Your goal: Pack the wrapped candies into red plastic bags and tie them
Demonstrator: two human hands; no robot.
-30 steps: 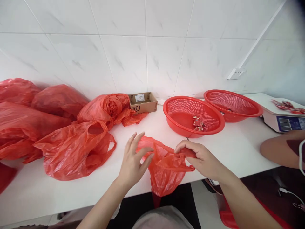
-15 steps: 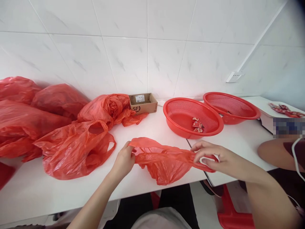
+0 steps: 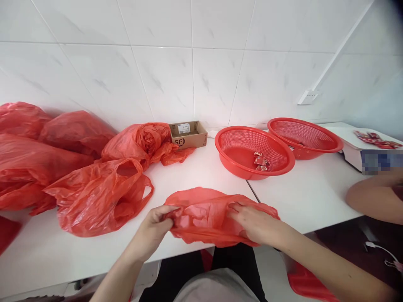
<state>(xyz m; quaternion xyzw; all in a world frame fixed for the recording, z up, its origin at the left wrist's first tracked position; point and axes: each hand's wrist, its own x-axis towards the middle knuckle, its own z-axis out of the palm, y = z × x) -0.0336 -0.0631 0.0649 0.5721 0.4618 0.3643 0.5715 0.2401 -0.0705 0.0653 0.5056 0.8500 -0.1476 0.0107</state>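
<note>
A thin red plastic bag (image 3: 201,214) lies spread at the front edge of the white counter (image 3: 201,167). My left hand (image 3: 154,228) pinches the bag's left edge, fingers closed on the plastic. My right hand (image 3: 252,222) rests on the bag's right part, fingers curled into the film and gripping it. Both hands are close together near the counter's edge.
Several stuffed red bags (image 3: 100,197) crowd the counter's left. A small open cardboard box (image 3: 188,135) stands by the wall. Two red mesh baskets (image 3: 252,144) (image 3: 305,136) sit at right, the nearer holding small red packets (image 3: 260,160). A scale (image 3: 371,153) and another person's arm (image 3: 374,197) are far right.
The bag was stretched wide between my hands; now my right hand has come in to the left and both hands bunch the bag closer to the counter's front edge.
</note>
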